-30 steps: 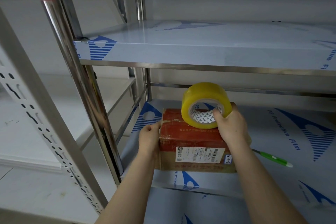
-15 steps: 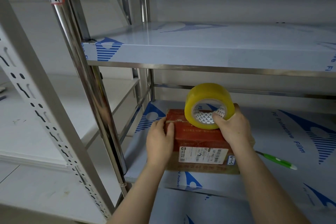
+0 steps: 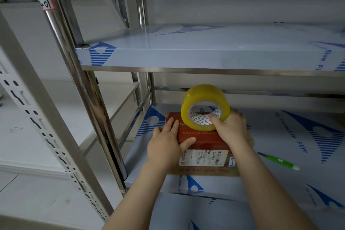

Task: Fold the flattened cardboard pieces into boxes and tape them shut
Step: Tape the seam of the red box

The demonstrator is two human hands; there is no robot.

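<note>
While a left hand (image 3: 166, 145) lies flat with straight fingers on the left part of a closed cardboard box (image 3: 203, 143), the right hand (image 3: 231, 129) grips a yellow tape roll (image 3: 204, 91) standing on edge at the box's far side, thumb hooked inside the core. Red print covers the box's top; a white barcode label (image 3: 203, 158) sits on its near part. It rests near the left front corner of a metal shelf (image 3: 280, 136) wrapped in blue-printed film, a green pen (image 3: 278, 160) lying to its right.

One head-worn wide-angle view, tilted forward and down, near the lower shelf (image 3: 280, 136), edges apparently bowed
</note>
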